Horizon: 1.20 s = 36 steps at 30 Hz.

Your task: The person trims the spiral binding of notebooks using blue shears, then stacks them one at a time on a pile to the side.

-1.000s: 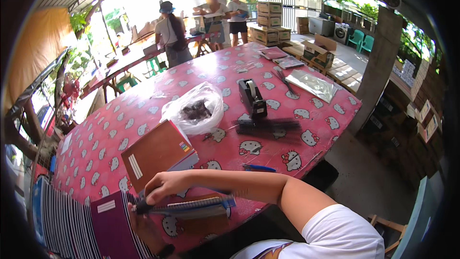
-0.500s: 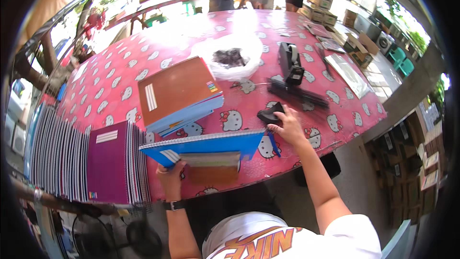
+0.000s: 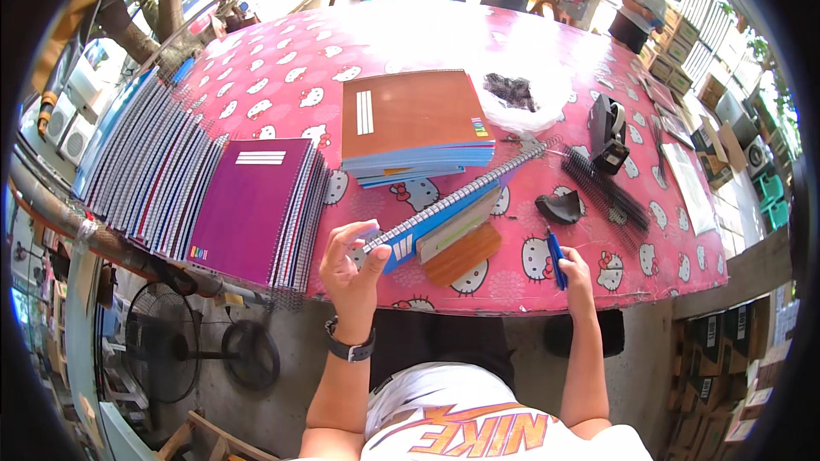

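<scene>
A blue spiral notebook (image 3: pixel 454 213) stands tilted with its wire coil edge up, leaning at a wooden block (image 3: pixel 468 258) with a pale greenish piece between. My left hand (image 3: pixel 352 269) pinches the near end of its coil between thumb and fingers. In my right hand (image 3: pixel 576 271), at the table's front edge, is a slim blue hand tool (image 3: pixel 556 258); its exact kind is unclear. Just beyond that tool lies a small black curved object (image 3: pixel 560 207). Several black plastic binding coils (image 3: pixel 605 198) lie farther right.
A brown-topped notebook stack (image 3: pixel 414 111) stands behind the blue notebook. Purple-fronted notebooks (image 3: pixel 252 205) and a long row of spiral notebooks (image 3: pixel 154 166) fill the left. A tape dispenser (image 3: pixel 609 137) and a white plastic bag (image 3: pixel 547 102) sit beyond. People stand at the back.
My right hand has left the black object and taken up the blue tool. My left hand has shifted up to the coil's end; the notebook has turned. The view has swung left.
</scene>
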Each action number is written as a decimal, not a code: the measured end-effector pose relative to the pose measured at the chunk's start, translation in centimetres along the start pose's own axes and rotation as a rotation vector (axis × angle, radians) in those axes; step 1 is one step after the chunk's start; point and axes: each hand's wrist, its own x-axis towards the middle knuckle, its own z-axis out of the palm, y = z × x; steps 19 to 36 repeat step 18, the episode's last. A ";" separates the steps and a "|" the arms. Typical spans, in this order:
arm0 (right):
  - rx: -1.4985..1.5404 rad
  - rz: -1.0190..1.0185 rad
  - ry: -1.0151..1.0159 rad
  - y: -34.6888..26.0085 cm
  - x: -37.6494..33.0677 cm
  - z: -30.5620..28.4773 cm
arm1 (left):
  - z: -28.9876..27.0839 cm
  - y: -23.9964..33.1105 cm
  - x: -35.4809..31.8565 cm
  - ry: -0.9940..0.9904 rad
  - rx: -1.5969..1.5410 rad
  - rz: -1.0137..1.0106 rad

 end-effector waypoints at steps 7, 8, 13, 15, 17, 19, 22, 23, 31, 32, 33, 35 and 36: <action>0.908 -0.096 -0.467 -8.0 -4.8 3.8 | -0.2 1.7 0.8 -0.087 0.002 -0.063; 0.827 -0.139 -0.516 -8.8 -5.2 4.5 | 0.0 1.9 0.8 -0.062 0.017 -0.044; 0.178 -0.725 -0.435 -13.1 -6.9 7.9 | -0.2 2.2 0.9 -0.085 -0.222 -0.339; 0.045 -0.824 -0.327 -14.2 -7.5 9.2 | -0.1 2.4 0.8 -0.075 -0.156 -0.293; -0.002 -0.823 -0.265 -14.5 -7.9 10.2 | -0.2 2.0 0.9 -0.074 -0.038 -0.155; -0.053 -0.821 -0.207 -14.8 -8.1 10.7 | -0.3 1.6 0.8 -0.085 -0.004 -0.087; -0.053 -0.821 -0.207 -14.8 -8.1 10.7 | -0.3 1.6 0.8 -0.085 -0.004 -0.087; -0.053 -0.821 -0.207 -14.8 -8.1 10.7 | -0.3 1.6 0.8 -0.085 -0.004 -0.087; -0.053 -0.821 -0.207 -14.8 -8.1 10.7 | -0.3 1.6 0.8 -0.085 -0.004 -0.087; -0.053 -0.821 -0.207 -14.8 -8.1 10.7 | -0.3 1.6 0.8 -0.085 -0.004 -0.087; -0.053 -0.821 -0.207 -14.8 -8.1 10.7 | -0.3 1.6 0.8 -0.085 -0.004 -0.087; -0.053 -0.821 -0.207 -14.8 -8.1 10.7 | -0.3 1.6 0.8 -0.085 -0.004 -0.087; -0.053 -0.821 -0.207 -14.8 -8.1 10.7 | -0.3 1.6 0.8 -0.085 -0.004 -0.087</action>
